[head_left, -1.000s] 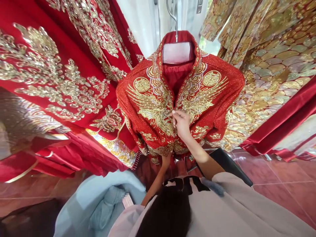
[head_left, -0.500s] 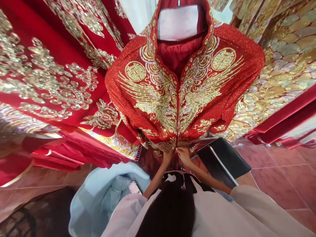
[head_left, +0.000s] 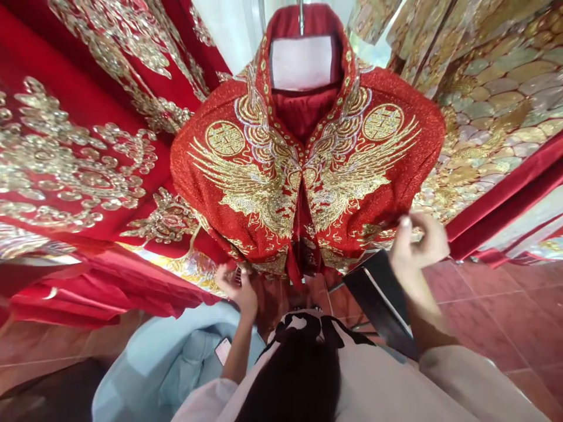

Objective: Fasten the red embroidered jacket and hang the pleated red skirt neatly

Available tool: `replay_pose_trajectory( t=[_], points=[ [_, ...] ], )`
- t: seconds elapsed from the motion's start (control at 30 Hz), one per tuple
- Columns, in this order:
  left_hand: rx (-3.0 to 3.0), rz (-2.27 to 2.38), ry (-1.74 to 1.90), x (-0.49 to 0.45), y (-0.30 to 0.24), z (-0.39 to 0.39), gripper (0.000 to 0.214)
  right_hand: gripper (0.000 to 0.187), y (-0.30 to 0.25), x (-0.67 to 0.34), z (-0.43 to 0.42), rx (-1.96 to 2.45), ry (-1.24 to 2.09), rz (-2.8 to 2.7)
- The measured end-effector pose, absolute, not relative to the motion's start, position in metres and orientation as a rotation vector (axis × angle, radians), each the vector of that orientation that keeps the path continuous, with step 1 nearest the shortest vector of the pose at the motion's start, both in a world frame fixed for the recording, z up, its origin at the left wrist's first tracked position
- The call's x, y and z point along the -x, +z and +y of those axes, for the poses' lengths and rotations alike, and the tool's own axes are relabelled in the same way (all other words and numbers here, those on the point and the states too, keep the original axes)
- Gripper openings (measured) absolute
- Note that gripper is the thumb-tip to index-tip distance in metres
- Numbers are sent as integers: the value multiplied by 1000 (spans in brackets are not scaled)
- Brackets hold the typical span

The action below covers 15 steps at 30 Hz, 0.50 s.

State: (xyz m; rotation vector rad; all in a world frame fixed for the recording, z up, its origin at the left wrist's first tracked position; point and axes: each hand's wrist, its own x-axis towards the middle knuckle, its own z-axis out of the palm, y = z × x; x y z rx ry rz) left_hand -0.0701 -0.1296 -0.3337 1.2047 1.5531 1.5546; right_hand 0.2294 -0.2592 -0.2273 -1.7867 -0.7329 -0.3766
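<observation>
Red tiled floor [head_left: 505, 316] lies below, and embroidered garments hang all around. On the left a big red cloth [head_left: 79, 158] with gold and silver patterns fills the view, and its lower folds reach down near the floor. On the right hangs a gold garment [head_left: 492, 99] with a scale pattern and a dark red border.

Between them a red jacket [head_left: 303, 170] with golden wing embroidery hangs on a hanger [head_left: 301, 14]. Its front is open along the middle, so the two halves stand a little apart from the collar down to the hem.

Under the jacket, on the left, there is a light blue bag [head_left: 176, 357] with something small and pink inside, perhaps a phone. On the right of it a black flat object [head_left: 378, 293] stands tilted on the floor.

The left hand [head_left: 240, 287] is at the lower left corner of the jacket, with fingers curled at the hem; I cannot tell for sure if it grips the cloth. The right hand [head_left: 416, 243] is at the lower right edge of the jacket, fingers pinched closed on the fabric there.
</observation>
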Motion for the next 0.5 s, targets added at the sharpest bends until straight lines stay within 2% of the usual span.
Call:
replay_pose_trajectory(
  t=[0.03,0.1,0.17,0.2,0.23,0.33,0.43,0.5],
  points=[
    [-1404,1431,1744,67,-307,-119,54,44,-203,-240,-250,1743,-624,-818],
    [-1801,1156,2028,56,-249,-94,43,70,-166,-255,-228,1695,-852,-992],
    [-2088,1055,2057,42,-194,-67,55,86,-146,-266,-206,1697,-833,-1105],
    [-2170,1032,2082,36,-173,-54,65,86,-142,-271,-196,1679,-787,-1131],
    [-2173,1022,2092,31,-155,-41,70,81,-141,-278,-188,1629,-741,-1142],
    [-2002,948,2109,28,-128,-1,64,56,-138,-303,-172,1461,-526,-1029],
    [-1824,879,1909,41,-118,39,75,26,-121,-326,-167,1159,146,-409],
    [-1763,809,1639,49,-113,62,72,16,-106,-332,-168,761,539,119]
  ],
)
